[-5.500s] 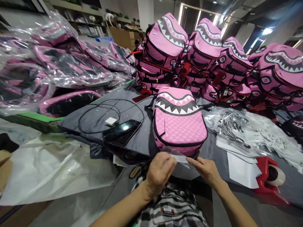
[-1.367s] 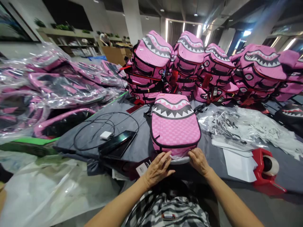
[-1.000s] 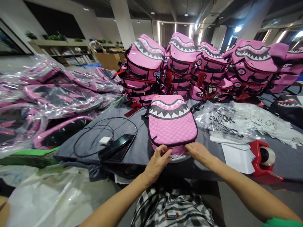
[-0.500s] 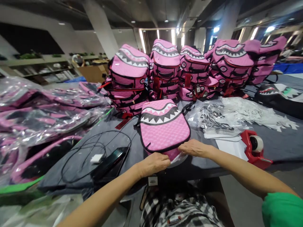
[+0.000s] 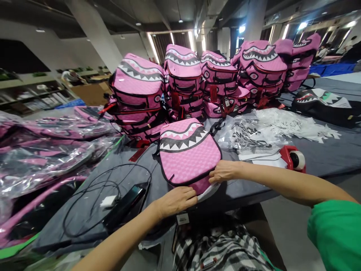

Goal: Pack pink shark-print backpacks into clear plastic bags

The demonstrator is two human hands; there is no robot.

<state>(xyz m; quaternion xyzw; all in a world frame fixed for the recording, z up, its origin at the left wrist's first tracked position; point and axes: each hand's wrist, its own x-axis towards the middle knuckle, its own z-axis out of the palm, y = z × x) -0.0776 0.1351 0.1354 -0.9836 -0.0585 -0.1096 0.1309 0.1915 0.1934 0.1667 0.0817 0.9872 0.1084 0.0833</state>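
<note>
A pink checkered backpack [image 5: 190, 162] with a shark-teeth print and black piping lies on the grey-covered table before me, its near end facing my body. My left hand [image 5: 178, 200] is closed on the left of that near end, fingertips curled under the pink fabric. At its right near corner, my right hand [image 5: 223, 172] pinches the edge, thumb and fingers together. Between and below the hands a strip of white material [image 5: 208, 192] shows along the bottom edge; whether it is lining or wrapping I cannot make out.
Behind stand tall stacks of similar pink backpacks [image 5: 138, 75]. Plastic-wrapped bags [image 5: 50, 154] fill the left. A phone [image 5: 126, 203], a white charger [image 5: 108, 202] and a black cable lie nearby. To the right are clear plastic bags [image 5: 245, 131], white tags [image 5: 296, 126] and a red tape dispenser [image 5: 288, 156].
The view has swung slightly right, so the scene sits further left. Both hands keep their grip at the near end of the backpack, which has barely moved on the table.
</note>
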